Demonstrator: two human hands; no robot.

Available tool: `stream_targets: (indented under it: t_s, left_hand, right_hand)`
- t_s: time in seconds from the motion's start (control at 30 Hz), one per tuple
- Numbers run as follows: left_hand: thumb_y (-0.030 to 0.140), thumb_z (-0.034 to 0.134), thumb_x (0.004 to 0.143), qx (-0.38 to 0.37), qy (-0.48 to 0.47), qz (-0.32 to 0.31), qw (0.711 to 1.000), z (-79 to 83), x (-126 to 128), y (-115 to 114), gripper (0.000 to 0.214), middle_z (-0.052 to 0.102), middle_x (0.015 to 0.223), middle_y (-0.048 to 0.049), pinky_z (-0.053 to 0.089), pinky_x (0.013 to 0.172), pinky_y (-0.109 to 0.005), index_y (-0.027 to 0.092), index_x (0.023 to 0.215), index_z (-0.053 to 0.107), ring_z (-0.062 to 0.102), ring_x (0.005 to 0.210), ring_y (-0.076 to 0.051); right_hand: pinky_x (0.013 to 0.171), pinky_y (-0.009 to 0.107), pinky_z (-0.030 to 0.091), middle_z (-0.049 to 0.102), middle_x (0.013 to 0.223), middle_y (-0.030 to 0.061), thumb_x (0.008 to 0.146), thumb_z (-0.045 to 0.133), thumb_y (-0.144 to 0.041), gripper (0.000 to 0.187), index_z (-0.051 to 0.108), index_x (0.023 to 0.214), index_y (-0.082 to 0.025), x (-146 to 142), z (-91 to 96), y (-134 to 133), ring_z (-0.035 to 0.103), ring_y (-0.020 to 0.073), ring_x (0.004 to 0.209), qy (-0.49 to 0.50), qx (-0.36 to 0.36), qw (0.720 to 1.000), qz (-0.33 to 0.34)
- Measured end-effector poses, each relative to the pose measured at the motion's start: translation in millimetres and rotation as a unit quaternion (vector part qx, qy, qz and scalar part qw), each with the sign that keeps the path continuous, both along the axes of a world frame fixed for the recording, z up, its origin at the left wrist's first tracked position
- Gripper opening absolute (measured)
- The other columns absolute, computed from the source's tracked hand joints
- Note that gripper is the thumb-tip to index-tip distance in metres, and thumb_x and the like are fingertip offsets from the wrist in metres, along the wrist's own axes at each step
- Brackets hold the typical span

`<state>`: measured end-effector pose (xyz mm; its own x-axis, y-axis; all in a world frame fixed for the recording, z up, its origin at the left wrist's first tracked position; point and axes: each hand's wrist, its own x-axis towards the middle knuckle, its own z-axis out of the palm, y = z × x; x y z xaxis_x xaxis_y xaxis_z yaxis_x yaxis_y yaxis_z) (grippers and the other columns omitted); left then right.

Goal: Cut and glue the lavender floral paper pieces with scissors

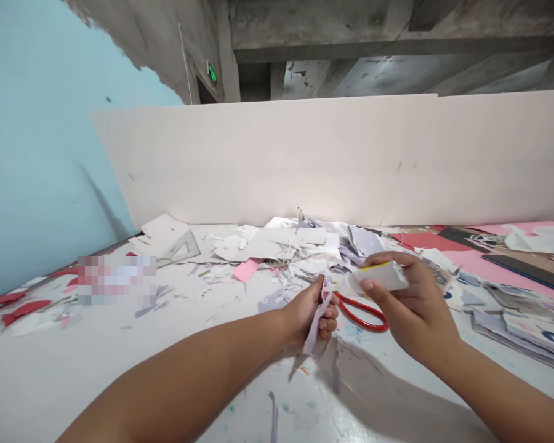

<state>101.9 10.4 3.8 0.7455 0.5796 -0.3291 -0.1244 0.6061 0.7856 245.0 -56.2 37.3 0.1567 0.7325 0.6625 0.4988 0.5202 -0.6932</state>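
Left hand (310, 311) is clenched around a crumpled lilac paper strip (318, 326), which hangs down out of the fist toward the table (120, 375). Right hand (410, 304) grips a folded white paper piece (373, 277) with a yellow edge between thumb and fingers, held up off the table, its end touching the strip at the left hand. Red-handled scissors (361, 312) lie on the table just under the hands, not held, blades hidden behind the hands. Thin paper shreds and paint flecks dot the white table around them. Past the hands, a loose heap of white and lilac paper scraps (277, 246) runs along the back edge, with a pink paper scrap (247, 269) at its front and a clear plastic set square (180, 248) at its left end. Toward the right edge sit a stack of printed sheets (526, 326), a pink sheet (471, 264) and a dark board (529, 271). Red paper scraps (23, 307) lie at the left edge. Lots of paper is already in pieces; the heap and stack are unsorted, and neither hand is on the scissors.
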Motion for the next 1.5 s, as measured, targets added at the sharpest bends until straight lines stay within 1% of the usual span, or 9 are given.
stream_targets:
  t_s: [0.47,0.63,0.77,0.93,1.03,1.13,1.33,1.43,1.5]
  left_hand:
    - [0.060,0.029,0.076,0.004,0.004,-0.008,1.000,-4.2,-0.8,2.9,0.044,0.028,0.047,0.0072,0.018,0.040,-0.020,0.019,0.067,0.042,0.023,0.035,-0.005]
    - [0.060,0.029,0.076,0.000,-0.002,-0.015,1.000,-5.0,-1.5,3.4,0.045,0.028,0.047,0.0071,0.019,0.040,-0.020,0.019,0.067,0.043,0.023,0.035,-0.005]
    - [0.061,0.030,0.075,-0.004,-0.004,-0.017,1.000,-4.7,-1.2,3.0,0.046,0.028,0.046,0.0073,0.019,0.039,-0.020,0.018,0.067,0.043,0.023,0.035,-0.005]
    - [0.063,0.029,0.075,-0.010,-0.013,-0.017,1.000,-4.8,-1.1,3.1,0.049,0.029,0.046,0.0072,0.018,0.039,-0.019,0.018,0.064,0.042,0.023,0.034,-0.005]
    - [0.062,0.028,0.076,-0.012,-0.005,-0.024,1.000,-4.8,-1.0,3.9,0.047,0.029,0.045,0.0072,0.018,0.039,-0.020,0.019,0.066,0.043,0.023,0.034,-0.005]
    - [0.061,0.028,0.076,-0.008,-0.005,-0.029,1.000,-4.8,-0.7,4.1,0.045,0.029,0.045,0.0071,0.018,0.038,-0.020,0.019,0.066,0.042,0.023,0.033,-0.006]
    - [0.062,0.030,0.075,-0.005,-0.014,-0.027,1.000,-5.9,-1.1,3.3,0.046,0.029,0.045,0.0073,0.017,0.038,-0.019,0.019,0.065,0.042,0.023,0.033,-0.005]
    - [0.063,0.031,0.074,-0.007,-0.022,-0.025,0.999,-7.2,-0.9,4.1,0.046,0.029,0.046,0.0075,0.018,0.038,-0.019,0.019,0.067,0.043,0.023,0.033,-0.005]
    - [0.063,0.031,0.074,-0.010,-0.026,-0.024,0.999,-7.5,-0.5,4.5,0.046,0.029,0.046,0.0075,0.018,0.038,-0.019,0.019,0.067,0.043,0.024,0.033,-0.005]
  right_hand:
    - [0.034,0.022,0.032,0.056,0.085,0.0015,0.075,0.056,-0.041,0.024,0.046,0.090,-0.024,0.4,1.0,-0.2,0.034,0.0051,0.038,-0.016,-0.026,0.999,-0.013]
    - [0.038,0.023,0.035,0.056,0.086,0.0014,0.075,0.055,-0.040,0.023,0.046,0.089,-0.024,0.2,1.3,-0.6,0.036,0.0058,0.040,-0.018,-0.022,0.999,-0.016]
    - [0.033,0.022,0.030,0.056,0.080,0.0002,0.076,0.055,-0.041,0.024,0.046,0.090,-0.024,-1.0,2.3,-1.2,0.030,0.0041,0.035,-0.014,-0.036,0.999,-0.007]
    - [0.037,0.022,0.034,0.057,0.081,0.0027,0.075,0.056,-0.040,0.022,0.048,0.086,-0.023,-1.6,2.4,-0.8,0.047,0.0106,0.049,-0.037,-0.007,0.999,-0.022]
    - [0.041,0.023,0.039,0.057,0.083,0.0029,0.075,0.056,-0.038,0.022,0.047,0.088,-0.023,-1.1,0.8,1.3,0.050,0.0124,0.053,-0.042,0.026,0.998,-0.033]
    - [0.044,0.024,0.041,0.057,0.084,0.0026,0.075,0.057,-0.036,0.021,0.047,0.089,-0.023,-0.1,0.6,2.2,0.049,0.0110,0.051,-0.050,0.055,0.997,-0.036]
    - [0.032,0.022,0.032,0.055,0.086,0.0022,0.076,0.056,-0.039,0.022,0.046,0.089,-0.023,1.5,5.8,-1.1,0.037,0.0056,0.039,-0.032,0.007,0.999,-0.018]
    - [0.043,0.023,0.040,0.055,0.087,0.0031,0.075,0.057,-0.038,0.023,0.046,0.089,-0.024,2.0,5.9,-0.5,0.051,0.0124,0.057,-0.033,0.030,0.999,-0.028]
    - [0.046,0.024,0.042,0.055,0.087,0.0036,0.075,0.057,-0.039,0.023,0.046,0.090,-0.024,2.3,4.7,-0.3,0.054,0.0159,0.067,-0.043,0.034,0.998,-0.031]
